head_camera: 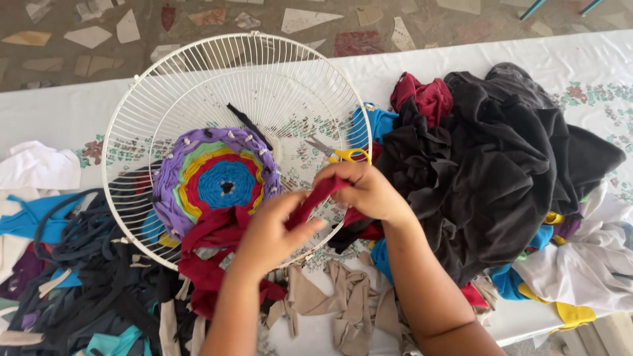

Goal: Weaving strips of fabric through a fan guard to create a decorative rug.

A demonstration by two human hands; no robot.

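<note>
Both hands, left hand and right hand, grip a soft red fabric strip (stretchy knit) near the round wire fan guard

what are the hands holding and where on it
Both hands hold a dark red fabric strip: the right hand pinches its upper end, the left hand grips it lower down.

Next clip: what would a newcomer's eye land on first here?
Probably the white wire fan guard lying on the cloth-covered table, with a round woven piece of purple, green, yellow, red and blue rings in its middle. In front of it the left hand and right hand pull a dark red fabric strip between them. A big heap of black fabric fills the right side.
</note>
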